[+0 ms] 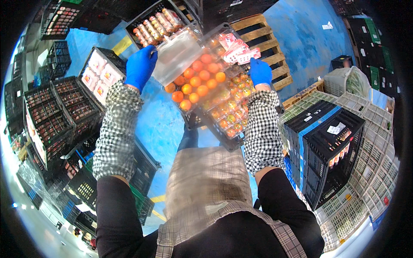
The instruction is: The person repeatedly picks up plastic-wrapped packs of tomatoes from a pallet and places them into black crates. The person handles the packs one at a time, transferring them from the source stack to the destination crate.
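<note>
My left hand point(140, 68), in a blue glove, pinches the edge of a raised clear plastic lid point(177, 50). Below that lid, an open clear plastic clamshell box holds several rows of round orange fruits point(202, 90). It rests on a dark crate packed with more clear boxes of small orange and greenish fruits point(233, 116). Red-and-white printed labels point(237, 50) lie in a loose pile on a box at the crate's far side. At the near end of that pile is my right hand point(261, 71), also blue-gloved, its fingers bent; whether it grips a label is unclear.
A black crate of packed fruit point(158, 25) stands beyond the lid. White packs fill a crate point(98, 75) at left, near stacked dark crates point(48, 119). A wooden pallet point(266, 42) lies ahead right. Black crates with a blue strap point(322, 138) sit on pale crates point(371, 142).
</note>
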